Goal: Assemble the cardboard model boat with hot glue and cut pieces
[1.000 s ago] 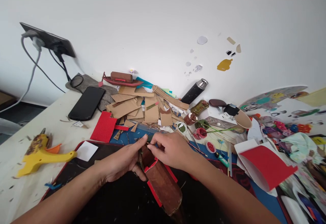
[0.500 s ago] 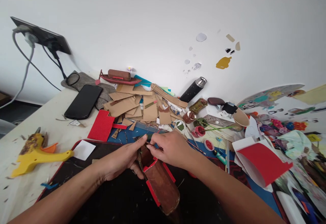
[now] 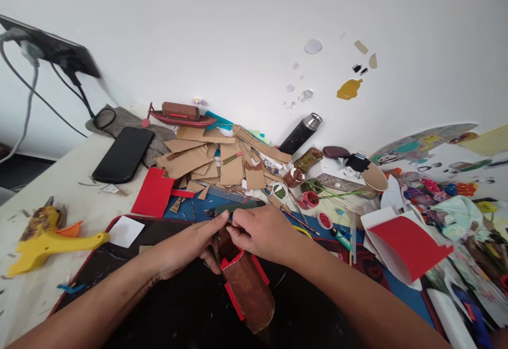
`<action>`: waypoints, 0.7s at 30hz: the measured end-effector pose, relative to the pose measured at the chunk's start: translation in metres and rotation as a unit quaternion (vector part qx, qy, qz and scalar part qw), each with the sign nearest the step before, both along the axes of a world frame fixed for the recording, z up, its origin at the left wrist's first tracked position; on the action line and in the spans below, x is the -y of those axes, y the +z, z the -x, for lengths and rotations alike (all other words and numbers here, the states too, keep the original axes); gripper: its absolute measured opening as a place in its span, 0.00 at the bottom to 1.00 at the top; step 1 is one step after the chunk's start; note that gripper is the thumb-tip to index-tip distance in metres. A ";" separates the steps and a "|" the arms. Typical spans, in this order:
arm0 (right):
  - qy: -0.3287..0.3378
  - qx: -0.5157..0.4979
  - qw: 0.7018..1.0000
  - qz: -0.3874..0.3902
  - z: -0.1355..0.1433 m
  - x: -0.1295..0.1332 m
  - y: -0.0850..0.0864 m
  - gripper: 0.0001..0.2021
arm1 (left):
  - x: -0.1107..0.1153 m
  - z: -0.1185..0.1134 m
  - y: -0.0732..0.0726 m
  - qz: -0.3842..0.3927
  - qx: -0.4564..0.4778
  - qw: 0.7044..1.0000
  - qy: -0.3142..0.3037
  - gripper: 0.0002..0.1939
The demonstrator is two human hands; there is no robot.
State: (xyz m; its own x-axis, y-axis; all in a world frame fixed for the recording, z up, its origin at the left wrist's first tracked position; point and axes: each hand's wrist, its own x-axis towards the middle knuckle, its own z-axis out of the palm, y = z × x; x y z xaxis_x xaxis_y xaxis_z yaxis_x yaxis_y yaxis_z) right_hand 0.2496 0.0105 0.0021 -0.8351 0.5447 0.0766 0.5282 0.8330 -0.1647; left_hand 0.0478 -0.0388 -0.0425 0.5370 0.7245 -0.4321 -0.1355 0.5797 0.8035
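A model boat with a brown arched canopy (image 3: 252, 291) and red strips along its sides tilts toward me over the dark mat. My left hand (image 3: 194, 245) is closed around its far end, thumb on top and fingers along the left side. At that same end, the fingers of my right hand (image 3: 256, 230) are pinched together against the boat. Anything small between those fingertips is hidden. Just beyond both hands lies a dark green-handled tool (image 3: 234, 208), partly covered by them.
Cardboard scraps (image 3: 198, 158) are heaped behind the hands, with a finished-looking model boat (image 3: 182, 116) beyond. Left are a phone (image 3: 124, 154), red corrugated card (image 3: 153, 193) and a yellow glue gun (image 3: 51, 240). Paint jars (image 3: 308, 199), a black flask (image 3: 300, 134) and red paper (image 3: 408, 248) stand right.
The view has shifted slightly, so the background sits a little left and higher. Both hands keep their hold at the boat's far end; more of the green-handled tool shows behind them.
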 end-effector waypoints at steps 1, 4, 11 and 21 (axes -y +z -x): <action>0.003 0.003 1.000 -0.004 0.000 0.001 0.000 0.11 | 0.000 0.000 0.001 -0.003 -0.004 1.000 0.001 0.40; 0.008 0.003 1.000 -0.007 0.000 0.002 0.002 0.12 | 0.001 0.000 0.002 -0.002 -0.007 1.000 0.006 0.40; -0.013 -0.016 0.999 0.045 0.001 0.001 0.002 0.11 | 0.001 0.000 0.001 0.013 0.020 1.000 0.005 0.37; -0.047 -0.033 0.984 0.166 0.000 -0.003 0.007 0.10 | 0.001 0.002 -0.001 0.062 0.053 0.997 -0.008 0.36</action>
State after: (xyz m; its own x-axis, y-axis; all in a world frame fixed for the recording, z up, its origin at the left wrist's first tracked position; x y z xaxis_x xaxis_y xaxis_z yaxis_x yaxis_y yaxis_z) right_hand 0.2494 0.0131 0.0096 -0.7794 0.6229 -0.0669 0.5792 0.6758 -0.4558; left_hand 0.0455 -0.0397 -0.0430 0.5954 0.6605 -0.4574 -0.2066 0.6760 0.7073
